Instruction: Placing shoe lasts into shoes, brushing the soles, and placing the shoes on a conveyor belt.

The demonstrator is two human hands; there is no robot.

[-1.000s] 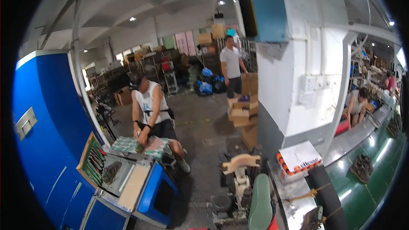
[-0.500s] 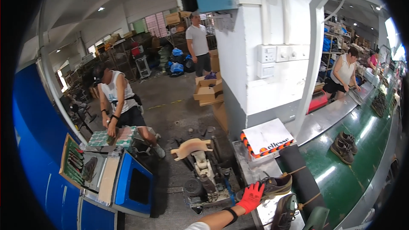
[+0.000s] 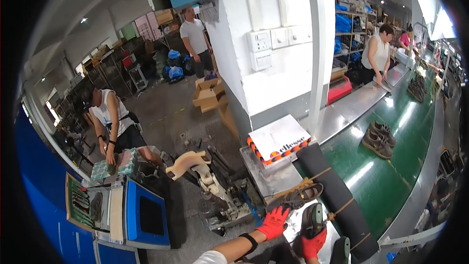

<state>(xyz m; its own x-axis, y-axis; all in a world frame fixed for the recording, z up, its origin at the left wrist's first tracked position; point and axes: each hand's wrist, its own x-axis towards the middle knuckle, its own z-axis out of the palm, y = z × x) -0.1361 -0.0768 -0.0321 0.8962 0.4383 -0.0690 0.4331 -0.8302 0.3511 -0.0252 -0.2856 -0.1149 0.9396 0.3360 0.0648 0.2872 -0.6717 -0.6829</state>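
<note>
My left hand (image 3: 274, 224), in a red glove, is at the near end of a dark lace-up shoe (image 3: 304, 196) lying on the metal ledge. Its fingers are stretched out and a little apart, close to that shoe. My right hand (image 3: 314, 245), also red-gloved, is closed round the lower end of a second dark shoe (image 3: 313, 216), which has a green form showing in its opening. Part of a third shoe (image 3: 340, 250), also with a green top, shows beside the right hand at the lower edge.
A dark padded roll tied with cord (image 3: 326, 182) separates the ledge from a green conveyor belt (image 3: 351, 161) carrying brown shoes (image 3: 378, 140). A white shoebox (image 3: 279, 139) sits farther along. A floor machine (image 3: 207, 186) stands left; one co-worker (image 3: 111, 117) bends over a bench, others stand farther off.
My view has swung right. My right hand has come in and taken hold of the second shoe. My left hand has drawn back a little from the first shoe.
</note>
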